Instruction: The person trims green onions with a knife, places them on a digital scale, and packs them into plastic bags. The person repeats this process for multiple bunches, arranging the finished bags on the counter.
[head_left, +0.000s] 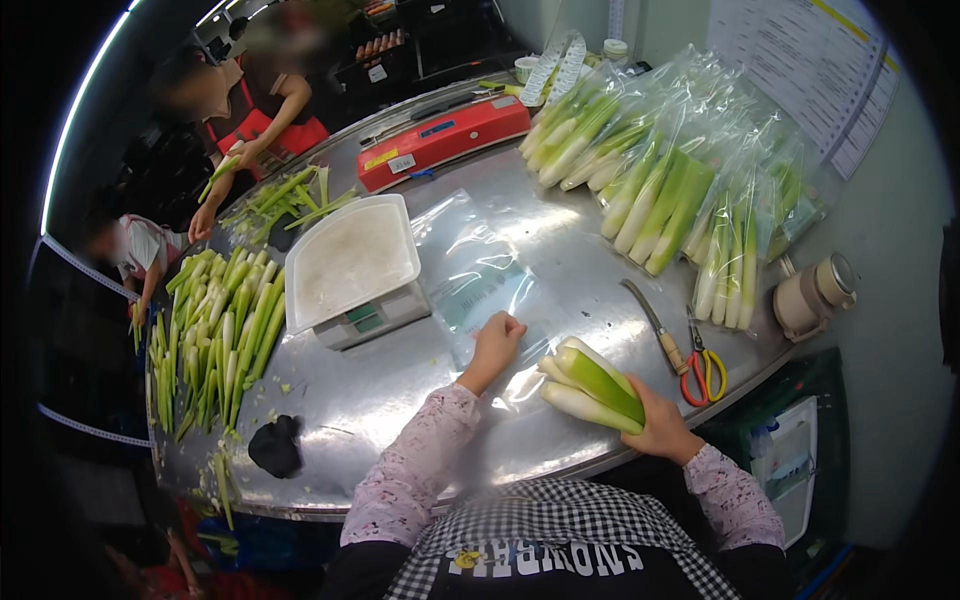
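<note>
In my right hand (664, 424) is a small bunch of trimmed leek stalks (592, 386), their white ends angled up and to the left over the front of the table. My left hand (495, 349) is over clear plastic bags (480, 277) that lie flat on the metal table. Its fingers are curled, and whether they pinch the plastic cannot be made out. Just left of the bags stands a weighing scale with a white tray (352, 255) and nothing in the tray.
Loose leeks (225, 322) are heaped on the left. Bagged leeks (652, 180) fill the back right, behind a curved knife (660, 330), scissors (701, 375) and a beige flask (810, 296). A red bag sealer (442, 142) stands behind the scale. Other people work across the table.
</note>
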